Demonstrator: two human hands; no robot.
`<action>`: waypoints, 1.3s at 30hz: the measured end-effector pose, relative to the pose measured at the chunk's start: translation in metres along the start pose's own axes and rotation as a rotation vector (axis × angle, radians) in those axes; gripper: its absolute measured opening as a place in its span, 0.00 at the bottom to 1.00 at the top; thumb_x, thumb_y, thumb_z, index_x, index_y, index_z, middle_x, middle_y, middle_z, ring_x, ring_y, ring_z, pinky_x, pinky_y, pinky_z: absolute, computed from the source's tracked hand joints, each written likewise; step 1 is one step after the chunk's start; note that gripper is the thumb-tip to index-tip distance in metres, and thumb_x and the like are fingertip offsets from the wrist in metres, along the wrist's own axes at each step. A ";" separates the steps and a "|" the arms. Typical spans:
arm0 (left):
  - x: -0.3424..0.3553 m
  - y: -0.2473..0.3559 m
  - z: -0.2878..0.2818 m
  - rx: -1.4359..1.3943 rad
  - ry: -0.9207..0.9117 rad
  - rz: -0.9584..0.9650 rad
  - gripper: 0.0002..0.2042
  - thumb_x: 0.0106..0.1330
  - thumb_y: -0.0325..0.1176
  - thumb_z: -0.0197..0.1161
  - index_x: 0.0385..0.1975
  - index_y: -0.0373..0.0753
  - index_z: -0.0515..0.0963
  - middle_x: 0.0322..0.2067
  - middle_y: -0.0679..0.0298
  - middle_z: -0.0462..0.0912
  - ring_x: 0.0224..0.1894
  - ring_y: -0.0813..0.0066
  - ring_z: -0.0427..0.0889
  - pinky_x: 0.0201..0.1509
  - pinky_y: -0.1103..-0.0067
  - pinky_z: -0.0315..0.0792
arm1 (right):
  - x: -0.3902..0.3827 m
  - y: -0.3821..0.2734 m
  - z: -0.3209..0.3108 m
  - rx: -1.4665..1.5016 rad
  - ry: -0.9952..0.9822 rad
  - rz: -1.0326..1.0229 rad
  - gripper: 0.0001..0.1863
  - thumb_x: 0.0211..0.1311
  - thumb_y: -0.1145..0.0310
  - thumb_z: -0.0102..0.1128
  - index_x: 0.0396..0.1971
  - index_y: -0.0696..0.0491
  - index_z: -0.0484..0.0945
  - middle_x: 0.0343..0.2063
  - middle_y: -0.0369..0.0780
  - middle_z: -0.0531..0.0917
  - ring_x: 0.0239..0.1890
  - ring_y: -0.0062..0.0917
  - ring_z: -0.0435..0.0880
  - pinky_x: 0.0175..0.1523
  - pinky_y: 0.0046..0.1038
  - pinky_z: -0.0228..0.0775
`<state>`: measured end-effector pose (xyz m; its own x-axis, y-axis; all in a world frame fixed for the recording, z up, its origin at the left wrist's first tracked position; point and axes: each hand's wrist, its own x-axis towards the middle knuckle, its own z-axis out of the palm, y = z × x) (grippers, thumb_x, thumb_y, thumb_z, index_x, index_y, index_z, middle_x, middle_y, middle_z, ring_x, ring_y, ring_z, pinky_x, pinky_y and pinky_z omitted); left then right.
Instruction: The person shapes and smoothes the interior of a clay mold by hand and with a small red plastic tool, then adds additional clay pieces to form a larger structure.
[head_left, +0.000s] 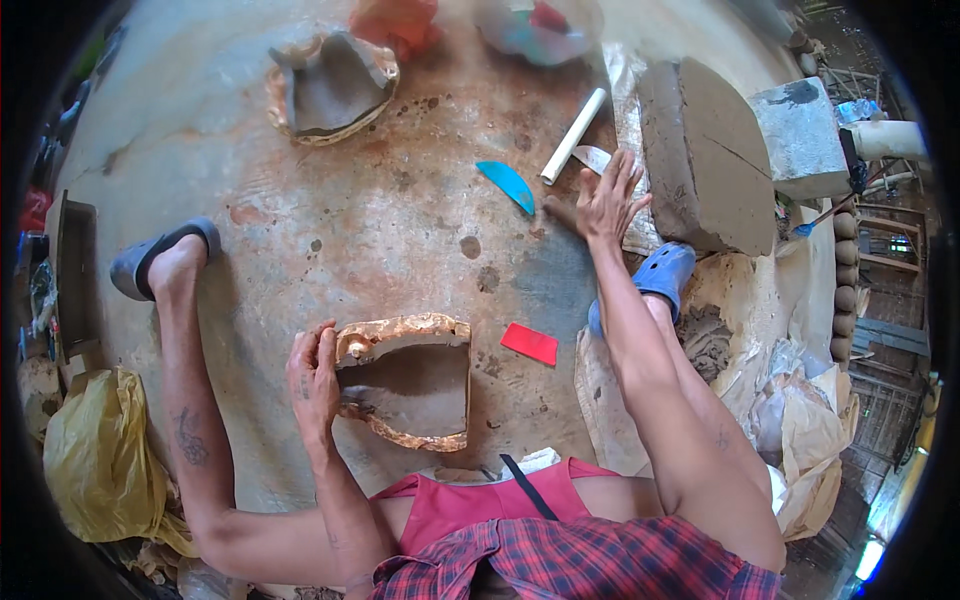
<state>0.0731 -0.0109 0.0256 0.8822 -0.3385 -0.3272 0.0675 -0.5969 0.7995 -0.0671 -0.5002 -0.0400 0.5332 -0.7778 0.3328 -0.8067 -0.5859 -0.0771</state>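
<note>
My left hand point(314, 372) grips the left rim of a rough orange-brown mold point(432, 328) lined with grey clay point(415, 385), which lies on the floor in front of me. My right hand point(608, 204) reaches out to the far right, its fingers stretched and holding nothing that I can see. Just past its fingertips lies a whitish rounded scraper point(592, 157), partly hidden by the hand. Beside its palm lies a short brown piece point(560, 211). Nearby are a white tube point(574, 136) and a blue curved scraper point(507, 187). A red rectangular scraper point(529, 343) rests right of the mold.
A second clay-lined mold point(332, 88) sits at the far left. A big grey clay block point(706, 157) stands right of my right hand, with a pale concrete block point(802, 135) behind it. A yellow plastic bag point(105, 450) lies at left. My feet in blue clogs flank the floor area.
</note>
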 end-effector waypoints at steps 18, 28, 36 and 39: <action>-0.002 -0.003 0.000 -0.017 0.016 0.002 0.16 0.79 0.39 0.59 0.53 0.33 0.85 0.39 0.57 0.83 0.42 0.67 0.82 0.49 0.72 0.74 | -0.009 -0.007 -0.003 0.045 -0.060 -0.012 0.48 0.78 0.32 0.36 0.82 0.55 0.50 0.82 0.50 0.51 0.82 0.56 0.47 0.78 0.71 0.28; -0.006 -0.004 -0.012 0.059 -0.011 -0.023 0.18 0.82 0.39 0.55 0.55 0.32 0.84 0.42 0.60 0.83 0.46 0.73 0.81 0.54 0.76 0.73 | -0.208 -0.070 -0.059 0.134 -0.385 -0.149 0.52 0.77 0.29 0.32 0.80 0.63 0.50 0.81 0.52 0.53 0.83 0.53 0.46 0.81 0.63 0.32; -0.002 -0.004 0.002 -0.005 0.025 0.046 0.16 0.79 0.39 0.60 0.53 0.33 0.86 0.39 0.57 0.83 0.42 0.68 0.83 0.48 0.72 0.75 | 0.012 -0.007 0.010 -0.002 0.006 0.030 0.51 0.75 0.27 0.32 0.82 0.54 0.51 0.82 0.49 0.50 0.83 0.56 0.45 0.77 0.74 0.26; -0.003 -0.005 -0.003 -0.003 0.039 0.036 0.16 0.79 0.39 0.60 0.53 0.33 0.86 0.40 0.56 0.84 0.43 0.67 0.84 0.49 0.72 0.76 | -0.007 -0.022 0.010 0.032 -0.031 -0.066 0.51 0.76 0.28 0.34 0.82 0.55 0.51 0.82 0.50 0.51 0.83 0.55 0.45 0.77 0.73 0.28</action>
<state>0.0714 -0.0050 0.0238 0.9016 -0.3308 -0.2787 0.0369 -0.5831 0.8116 -0.0505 -0.4843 -0.0498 0.5930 -0.7437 0.3086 -0.7613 -0.6427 -0.0860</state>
